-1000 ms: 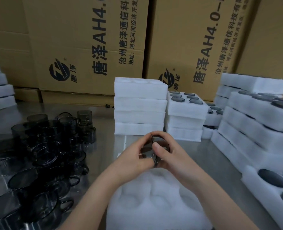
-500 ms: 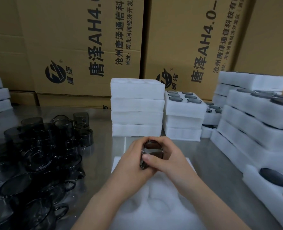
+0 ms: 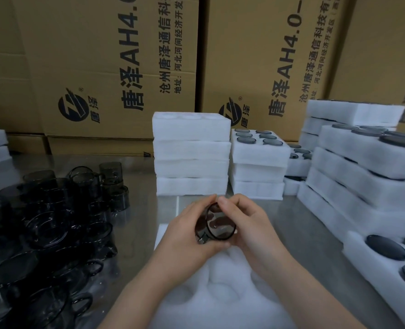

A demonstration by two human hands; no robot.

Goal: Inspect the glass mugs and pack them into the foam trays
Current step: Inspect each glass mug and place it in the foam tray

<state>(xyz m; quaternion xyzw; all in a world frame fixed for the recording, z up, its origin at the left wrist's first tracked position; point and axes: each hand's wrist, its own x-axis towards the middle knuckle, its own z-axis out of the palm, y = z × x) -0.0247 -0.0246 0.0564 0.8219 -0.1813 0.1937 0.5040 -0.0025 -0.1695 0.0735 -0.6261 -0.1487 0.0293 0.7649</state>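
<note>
Both hands hold one smoky grey glass mug (image 3: 217,223) just above the empty white foam tray (image 3: 220,295), which lies at the near edge of the steel bench (image 3: 142,186). The mug is tilted, with its open rim toward the camera. The left hand (image 3: 185,236) has its grip curled round the mug's body from the left and below. The right hand (image 3: 251,229) has its grip pinched on the rim. Loose grey glass mugs (image 3: 54,222) crowd the bench at left. Stacked white foam trays (image 3: 192,157) stand behind, filled foam trays (image 3: 362,167) at right, and printed cardboard boxes (image 3: 97,67) at the back.
</note>
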